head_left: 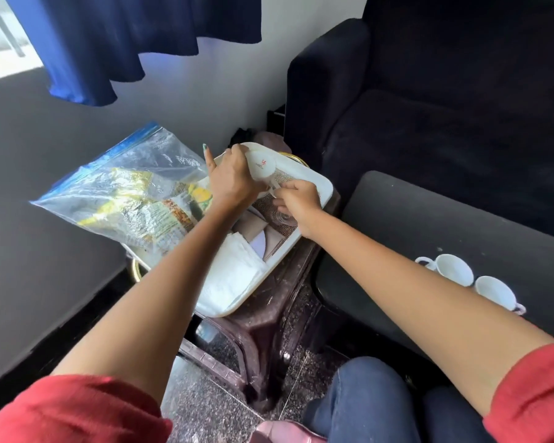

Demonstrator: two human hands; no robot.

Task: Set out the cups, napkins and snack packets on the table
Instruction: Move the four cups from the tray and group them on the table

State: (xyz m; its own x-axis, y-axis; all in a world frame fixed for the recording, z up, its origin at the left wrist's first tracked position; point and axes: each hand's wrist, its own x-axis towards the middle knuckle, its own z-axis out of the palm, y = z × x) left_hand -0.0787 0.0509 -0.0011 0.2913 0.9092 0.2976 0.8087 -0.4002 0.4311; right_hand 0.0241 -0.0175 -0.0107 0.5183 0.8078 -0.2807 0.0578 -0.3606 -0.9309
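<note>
White cup point(263, 166), centre of frame, held tilted above the white tray point(317, 183): left hand point(232, 182) closed around its body, right hand point(296, 199) pinching at its lower edge. Folded napkins point(231, 276) lie at the tray's near end. Left of centre, a clear bag point(122, 190) contains snack packets point(160, 212). Two cups point(454, 270) stand on the dark table point(429, 219), lower right.
</note>
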